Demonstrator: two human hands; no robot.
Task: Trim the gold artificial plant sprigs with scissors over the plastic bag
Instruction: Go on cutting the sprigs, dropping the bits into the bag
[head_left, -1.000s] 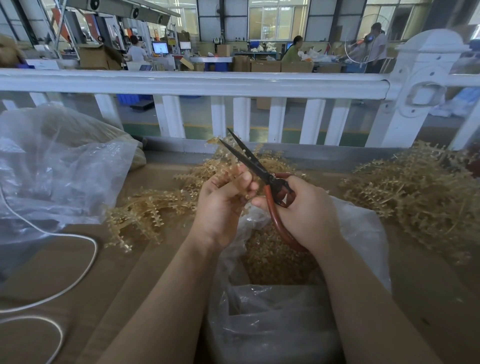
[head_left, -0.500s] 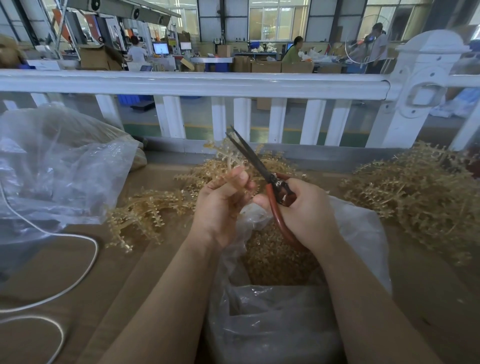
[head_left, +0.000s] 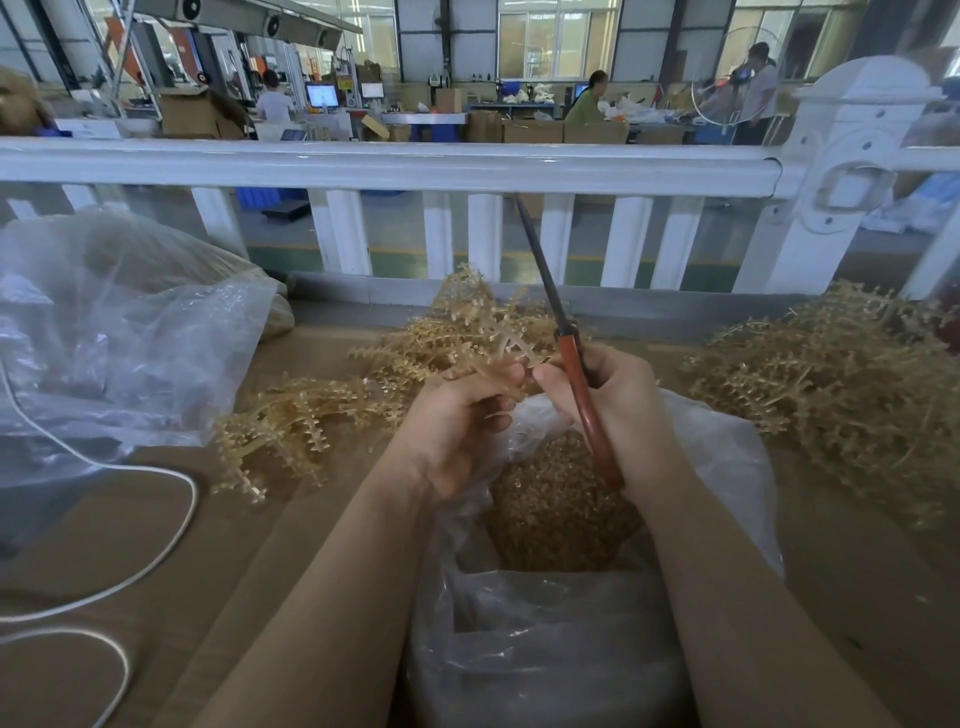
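scissors (head_left: 571, 364) handles: hidden in grip | held sprig (head_left: 498, 358): blurred, possibly moving

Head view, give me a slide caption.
Left hand pinches gold sprig; right hand grips closed scissors above plastic bag.

Pale gold on the sprig (head_left: 498, 332), blurred, with tiny beaded leaves in rows. Scissors (head_left: 563, 343): dark, near-black blades, glossy red-brown handles. Below them the plastic bag (head_left: 727, 457) is clear and milky, with a darker gold heap of clippings (head_left: 556, 509) inside. At three o'clock, a tan-gold pile (head_left: 841, 384). At nine o'clock, a second clear bag (head_left: 119, 332), greyish, and a white cable (head_left: 171, 525). The table (head_left: 291, 519) is plain cardboard brown. At twelve o'clock, a white railing (head_left: 395, 166).
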